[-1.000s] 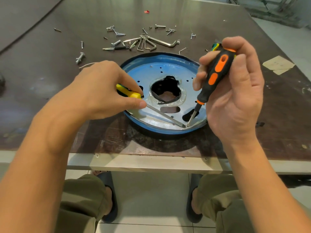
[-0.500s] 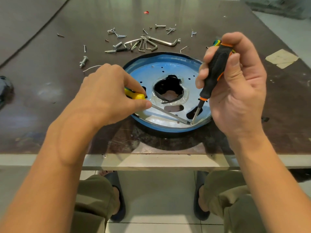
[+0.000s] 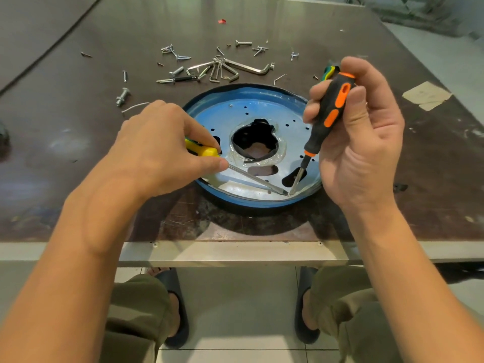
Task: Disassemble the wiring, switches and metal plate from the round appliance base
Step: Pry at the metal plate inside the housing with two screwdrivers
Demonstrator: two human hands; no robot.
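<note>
Prying step: left hand grips a yellow screwdriver, right hand an orange-black screwdriver, tips meeting at the metal plate lower-right rim; next, probably lever it up.

A round appliance base shows a bright blue rim around a silvery, blue-tinted metal plate dotted with small dark holes; its central opening is black. A yellow screwdriver bears a touch of green, while a black screwdriver has orange insets and an orange collar. The table is dark brown, scuffed with pale marks and edged in grey metal. Silver screws and silver hex keys glint on it, with a red scrap and a beige tape patch. Below are olive-green trousers, dark slippers and pale floor tiles.
</note>
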